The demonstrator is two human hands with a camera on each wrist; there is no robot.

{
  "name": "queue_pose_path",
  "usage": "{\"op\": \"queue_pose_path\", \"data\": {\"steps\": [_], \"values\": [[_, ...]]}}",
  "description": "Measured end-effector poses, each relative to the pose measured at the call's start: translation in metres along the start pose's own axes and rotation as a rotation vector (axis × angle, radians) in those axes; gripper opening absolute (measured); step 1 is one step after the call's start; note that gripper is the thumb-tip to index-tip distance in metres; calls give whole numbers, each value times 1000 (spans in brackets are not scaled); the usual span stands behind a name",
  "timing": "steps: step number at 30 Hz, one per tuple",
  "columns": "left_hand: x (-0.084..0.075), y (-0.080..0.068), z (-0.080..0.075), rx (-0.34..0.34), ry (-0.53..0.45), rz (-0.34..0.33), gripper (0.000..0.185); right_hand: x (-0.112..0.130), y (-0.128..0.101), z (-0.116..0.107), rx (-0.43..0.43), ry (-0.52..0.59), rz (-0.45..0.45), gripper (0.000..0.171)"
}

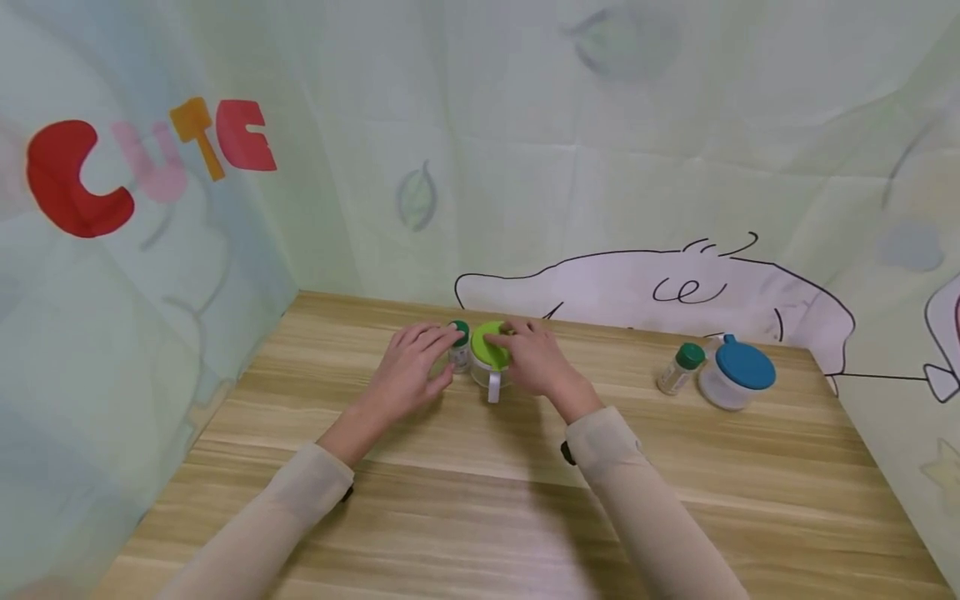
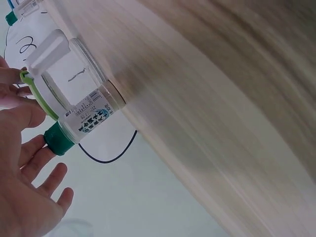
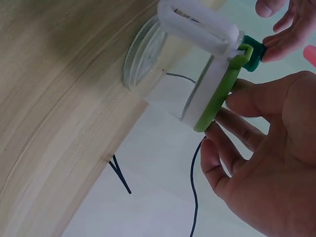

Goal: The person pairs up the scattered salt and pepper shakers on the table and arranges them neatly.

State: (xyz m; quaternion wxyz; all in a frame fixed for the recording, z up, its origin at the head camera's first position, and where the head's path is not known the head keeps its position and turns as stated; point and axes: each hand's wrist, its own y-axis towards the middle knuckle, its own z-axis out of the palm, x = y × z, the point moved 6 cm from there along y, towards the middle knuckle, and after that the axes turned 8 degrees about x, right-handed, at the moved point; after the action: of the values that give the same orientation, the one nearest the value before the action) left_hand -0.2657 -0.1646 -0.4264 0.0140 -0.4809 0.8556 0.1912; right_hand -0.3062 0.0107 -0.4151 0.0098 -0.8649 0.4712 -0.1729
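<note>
A clear jar (image 1: 480,377) with a light green lid (image 1: 487,343) and a whitish handle (image 1: 493,388) stands upright on the table. Close on its left is a small bottle (image 2: 91,113) with a printed label and a dark green cap (image 2: 59,139). My left hand (image 1: 408,367) reaches over the bottle, its fingertips at the cap and the other fingers spread loosely. From the other side my right hand (image 1: 537,360) rests on the green lid, thumb on its top and fingertips by its far edge, none wrapped round the jar. Part of the lid is hidden beneath that hand.
On the right of the wooden table (image 1: 450,517) stand another small bottle (image 1: 678,371) with a green cap and a clear jar (image 1: 726,389) with a blue lid (image 1: 745,365). A printed curtain (image 1: 510,183) borders the table at the back and sides.
</note>
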Motion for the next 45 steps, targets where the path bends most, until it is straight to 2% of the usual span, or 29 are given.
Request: {"op": "queue_pose_path", "data": {"steps": [6,16,24,32,39,45], "values": [[1,2,1,-1,-18,-10,53,0,-1,-1,-77,-18,-7,44],[1,2,0,53,-66,-66,56,2,0,1,-159,-47,-52,39],[3,3,0,62,-82,-90,54,2,-2,2,-179,-18,-71,38],[2,4,0,48,-113,-85,53,2,-1,3,-192,-15,-60,38],[-1,7,2,61,-135,-98,53,1,0,5,-192,-21,-48,38],[-3,7,3,34,-182,-93,55,-2,-2,5,-188,-13,-37,38]]}}
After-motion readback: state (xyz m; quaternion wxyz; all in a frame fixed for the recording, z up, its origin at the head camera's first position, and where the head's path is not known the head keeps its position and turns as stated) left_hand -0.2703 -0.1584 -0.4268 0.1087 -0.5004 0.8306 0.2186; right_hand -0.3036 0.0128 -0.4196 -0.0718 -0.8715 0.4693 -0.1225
